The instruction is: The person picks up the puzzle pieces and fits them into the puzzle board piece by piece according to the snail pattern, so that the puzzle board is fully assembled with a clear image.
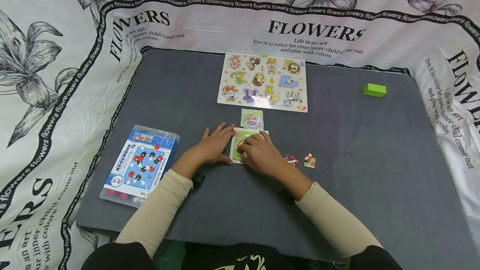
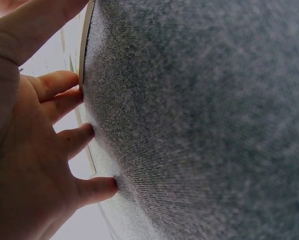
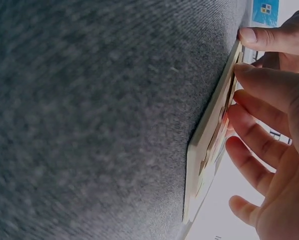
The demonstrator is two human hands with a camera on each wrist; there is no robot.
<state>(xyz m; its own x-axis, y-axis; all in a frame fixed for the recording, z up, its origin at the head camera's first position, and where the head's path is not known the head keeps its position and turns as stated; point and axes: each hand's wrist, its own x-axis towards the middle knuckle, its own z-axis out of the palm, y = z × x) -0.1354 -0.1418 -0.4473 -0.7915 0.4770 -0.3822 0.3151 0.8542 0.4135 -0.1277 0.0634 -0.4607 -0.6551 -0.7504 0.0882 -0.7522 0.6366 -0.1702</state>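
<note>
Sleeves (image 1: 159, 213) come nearest in the head view, where I see the left hand (image 1: 213, 145) spread wide at the left edge of the puzzle (image 1: 233, 144) and the right hand (image 1: 262, 154) bent over it. Loose pieces (image 1: 309, 161) lie to its right on the surface (image 1: 356, 186). At the left wrist, I find fingers (image 2: 59, 82) apart along that edge; a firm, light brace should stop sliding. At the right wrist, thumb and fingertips gather narrowly at the puzzle; I can't tell whether they pinch anything. I'd align outlines before pressing flat.
</note>
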